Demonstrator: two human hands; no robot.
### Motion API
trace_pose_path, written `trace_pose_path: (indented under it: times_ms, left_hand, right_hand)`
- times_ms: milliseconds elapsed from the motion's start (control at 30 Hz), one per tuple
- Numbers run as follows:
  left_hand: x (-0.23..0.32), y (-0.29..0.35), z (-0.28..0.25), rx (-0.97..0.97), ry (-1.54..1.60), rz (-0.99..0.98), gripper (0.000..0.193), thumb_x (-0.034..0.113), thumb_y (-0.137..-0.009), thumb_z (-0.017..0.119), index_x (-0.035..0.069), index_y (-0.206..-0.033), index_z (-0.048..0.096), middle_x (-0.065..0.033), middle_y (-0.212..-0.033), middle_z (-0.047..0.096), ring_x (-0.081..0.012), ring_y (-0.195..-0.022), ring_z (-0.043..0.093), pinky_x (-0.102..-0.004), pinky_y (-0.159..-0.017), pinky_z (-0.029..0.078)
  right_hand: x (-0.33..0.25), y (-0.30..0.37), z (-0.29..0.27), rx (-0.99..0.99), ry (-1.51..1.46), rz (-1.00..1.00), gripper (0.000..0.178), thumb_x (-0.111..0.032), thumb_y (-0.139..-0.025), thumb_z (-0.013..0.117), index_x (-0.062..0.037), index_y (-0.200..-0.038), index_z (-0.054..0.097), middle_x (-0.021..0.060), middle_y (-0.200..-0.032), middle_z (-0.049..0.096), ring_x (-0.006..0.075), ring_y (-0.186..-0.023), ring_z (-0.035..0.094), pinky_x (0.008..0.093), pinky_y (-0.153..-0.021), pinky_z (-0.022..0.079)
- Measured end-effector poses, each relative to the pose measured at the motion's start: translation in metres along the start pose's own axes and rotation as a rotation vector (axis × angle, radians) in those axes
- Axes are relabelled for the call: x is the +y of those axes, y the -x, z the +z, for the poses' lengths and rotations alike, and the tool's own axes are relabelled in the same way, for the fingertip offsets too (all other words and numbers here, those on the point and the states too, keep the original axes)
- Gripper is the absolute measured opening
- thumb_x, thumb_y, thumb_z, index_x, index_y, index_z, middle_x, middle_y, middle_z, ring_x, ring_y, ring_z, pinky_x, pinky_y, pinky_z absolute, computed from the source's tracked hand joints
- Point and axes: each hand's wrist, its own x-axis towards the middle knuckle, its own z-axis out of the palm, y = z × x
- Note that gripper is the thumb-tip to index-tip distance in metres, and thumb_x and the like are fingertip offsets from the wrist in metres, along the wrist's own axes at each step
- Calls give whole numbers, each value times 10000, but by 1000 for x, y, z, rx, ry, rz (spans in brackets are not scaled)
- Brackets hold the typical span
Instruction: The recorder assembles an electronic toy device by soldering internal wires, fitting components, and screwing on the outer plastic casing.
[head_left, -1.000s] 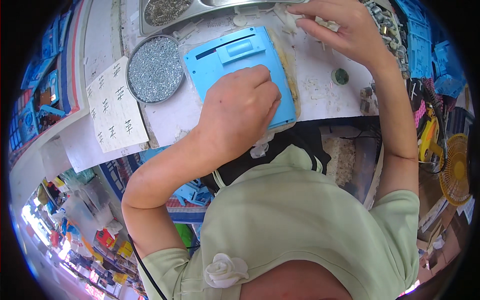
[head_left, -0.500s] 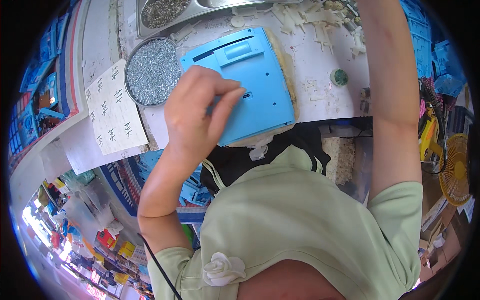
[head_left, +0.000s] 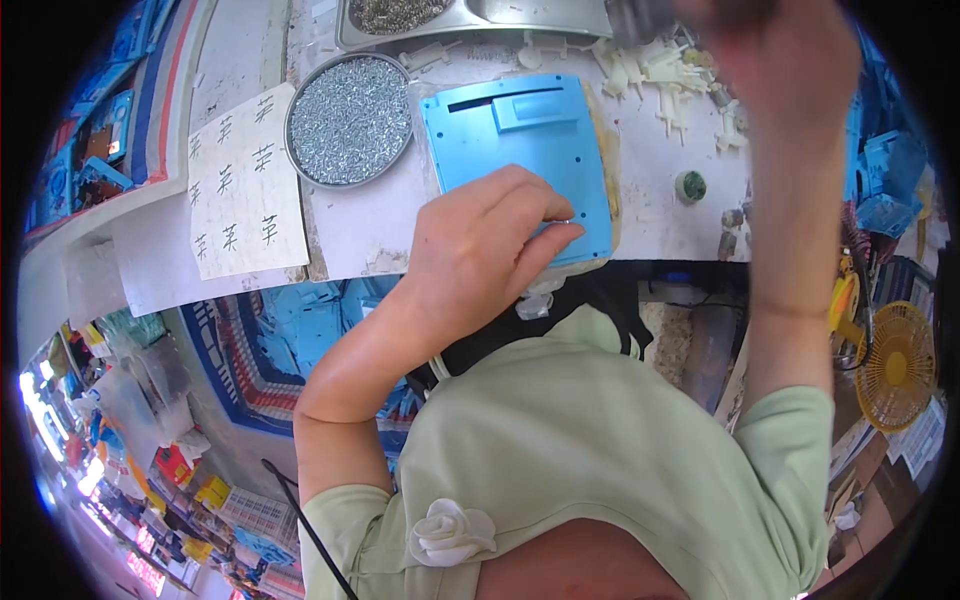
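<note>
A light-blue plastic panel [head_left: 530,140] with a slot, a raised block and small holes lies on a padded base at the table's edge. Over its near right part, my left hand [head_left: 480,240] is closed in a pinch, with the glint of a small screw [head_left: 567,222] at the fingertips. Up at the top right, my right hand [head_left: 790,75] is smeared by motion and closed around a dark, cylindrical tool [head_left: 650,18], too blurred to name more exactly. A round dish [head_left: 348,120] of silvery screws stands left of the panel.
A metal tray [head_left: 540,12] with small brownish parts sits at the far edge. White plastic pieces [head_left: 670,85] lie scattered right of it, above a small green-topped round pot [head_left: 690,186]. Handwritten paper [head_left: 245,190] lies at the left; a yellow fan [head_left: 897,365] is at far right.
My left hand has moved right across the panel, still pinching, to its near right corner. My right hand, mostly out of view before, has come down into view with the dark tool.
</note>
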Motion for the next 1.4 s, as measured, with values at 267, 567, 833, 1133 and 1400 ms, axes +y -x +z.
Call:
trace_pose_path:
  times_ms: [267,567,833,1133,1400]
  left_hand:
    - [-4,1,7,55,98,-18,112,23,-832,768,27,-918,697,-102,-822,687,-256,-686,653,-352,-587,511]
    - [-12,3,-10,22,-77,20,141,22,-804,781,40,-926,711,-87,-839,693,-204,-646,621,-314,-587,488]
    - [-69,-10,-93,311,-484,57,211,113,-790,803,58,-984,742,-76,-931,704,-259,-832,651,-349,-759,518]
    - [-116,3,-98,234,-749,-103,122,230,-887,713,114,-909,742,-71,-948,681,-305,-947,627,-477,-836,457]
    - [-144,-22,-121,252,-949,-79,249,287,-965,659,58,-886,713,-146,-840,674,-358,-805,633,-455,-722,483]
  right_hand:
    - [-32,84,63,-22,-89,101,311,-375,-978,660,-195,-1195,528,-109,-682,555,43,-580,525,253,-582,410]
    - [-18,74,79,-63,-34,117,319,-390,-991,652,-191,-1206,527,-102,-685,533,63,-572,509,285,-609,413]
    - [-8,74,78,-2,-24,93,286,-342,-999,627,-161,-1203,539,-98,-671,513,80,-554,466,293,-634,398]
    - [-21,94,79,81,12,101,260,-310,-997,622,-145,-1180,539,-93,-638,502,79,-552,475,284,-612,389]
    - [-36,119,91,312,50,153,277,-323,-962,697,-137,-1098,544,-79,-615,504,88,-526,475,278,-549,381]
